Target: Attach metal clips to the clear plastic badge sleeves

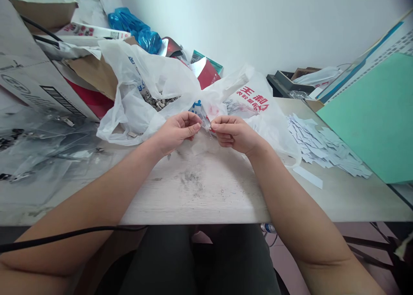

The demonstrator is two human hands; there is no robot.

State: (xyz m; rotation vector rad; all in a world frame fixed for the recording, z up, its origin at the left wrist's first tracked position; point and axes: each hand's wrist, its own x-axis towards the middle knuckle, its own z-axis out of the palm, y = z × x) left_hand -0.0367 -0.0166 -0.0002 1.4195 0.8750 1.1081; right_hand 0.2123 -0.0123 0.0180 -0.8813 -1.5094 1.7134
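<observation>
Above the middle of the table, my left hand (181, 131) pinches the edge of a small clear plastic bag (205, 122). My right hand (235, 133) is closed close beside it, with a small shiny metal piece (211, 127) between thumb and forefinger. The metal piece is at the bag's side; whether it is inside cannot be made out. Behind my left hand lies an open white plastic bag (125, 101) holding a heap of small metal parts (158, 101). A second white plastic bag (271, 114) with red print lies behind my right hand, with clear plastic bags in it.
Clear bags with metal parts (38, 153) cover the table's left side, next to a printed carton (41, 79). Many white paper slips (316, 142) are spread at right, near a green board (374, 118). A black cable (74, 233) crosses the front left.
</observation>
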